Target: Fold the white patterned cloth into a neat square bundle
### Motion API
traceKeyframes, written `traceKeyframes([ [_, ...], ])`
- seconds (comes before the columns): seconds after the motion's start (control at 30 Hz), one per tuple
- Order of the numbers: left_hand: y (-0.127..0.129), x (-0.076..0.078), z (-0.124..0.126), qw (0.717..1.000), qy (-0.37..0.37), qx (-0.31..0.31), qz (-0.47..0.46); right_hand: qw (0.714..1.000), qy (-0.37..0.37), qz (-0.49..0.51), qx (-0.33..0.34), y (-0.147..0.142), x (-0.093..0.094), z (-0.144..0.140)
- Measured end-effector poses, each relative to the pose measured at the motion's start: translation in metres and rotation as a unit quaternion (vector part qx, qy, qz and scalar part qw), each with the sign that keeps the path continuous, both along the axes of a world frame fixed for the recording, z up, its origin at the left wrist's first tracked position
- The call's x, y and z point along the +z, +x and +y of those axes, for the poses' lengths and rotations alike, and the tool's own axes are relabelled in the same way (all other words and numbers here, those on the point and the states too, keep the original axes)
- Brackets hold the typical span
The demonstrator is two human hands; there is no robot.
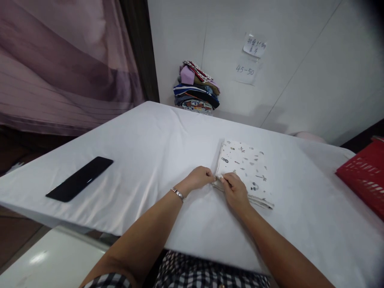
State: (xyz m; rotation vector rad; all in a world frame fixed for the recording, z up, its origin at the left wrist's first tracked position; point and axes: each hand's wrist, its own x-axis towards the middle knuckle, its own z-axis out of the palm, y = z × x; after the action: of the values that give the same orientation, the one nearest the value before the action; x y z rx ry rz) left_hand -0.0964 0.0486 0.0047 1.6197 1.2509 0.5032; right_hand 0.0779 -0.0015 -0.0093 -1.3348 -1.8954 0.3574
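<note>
A folded white cloth with small grey-green printed motifs lies flat on the white-covered table, several layers showing along its near edge. At its near left corner, my right hand pinches the layers between thumb and fingers. Just left of it, my left hand, with a silvery band on the wrist, has its fingertips closed on the same corner. The exact bit of cloth under the fingertips is partly hidden.
A black flat slab lies at the table's left. Folded clothes are stacked beyond the far edge, against the wall. A red printed item is at the right edge. Paper notes hang on the wall; a pink curtain hangs left.
</note>
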Motion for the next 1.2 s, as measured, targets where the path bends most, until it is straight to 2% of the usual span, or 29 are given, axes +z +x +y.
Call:
traceKeyframes([
  [0.23, 0.002, 0.003, -0.004, 1.0, 0.011, -0.021, 0.002, 1.0, 0.028, -0.012, 0.006, -0.001, -0.001, 0.0],
  [0.37, 0.002, 0.003, -0.003, 0.999, -0.026, -0.016, -0.036, 0.998, 0.047, -0.029, 0.001, 0.0, -0.001, -0.001],
  [0.6, 0.005, -0.002, 0.0, 0.992, -0.098, 0.005, -0.078, 0.984, 0.091, -0.146, 0.039, 0.003, -0.007, -0.004],
  [0.7, 0.003, -0.002, 0.002, 0.99, -0.101, -0.005, -0.099, 0.988, 0.079, -0.13, 0.025, 0.003, -0.007, -0.003],
  [0.8, 0.0, 0.001, 0.004, 0.99, -0.087, 0.012, -0.114, 0.998, 0.037, -0.059, 0.008, 0.003, -0.004, -0.001],
  [0.93, -0.002, 0.003, 0.005, 0.996, -0.038, 0.056, -0.058, 1.0, 0.008, 0.01, -0.003, 0.004, -0.001, 0.001],
  [1.1, 0.004, 0.002, 0.0, 0.996, 0.031, 0.031, 0.083, 0.999, -0.006, 0.046, -0.003, 0.003, 0.001, -0.001],
  [1.2, 0.009, -0.001, -0.002, 0.993, 0.048, 0.036, 0.097, 0.998, -0.009, 0.055, -0.003, 0.003, 0.001, -0.001],
])
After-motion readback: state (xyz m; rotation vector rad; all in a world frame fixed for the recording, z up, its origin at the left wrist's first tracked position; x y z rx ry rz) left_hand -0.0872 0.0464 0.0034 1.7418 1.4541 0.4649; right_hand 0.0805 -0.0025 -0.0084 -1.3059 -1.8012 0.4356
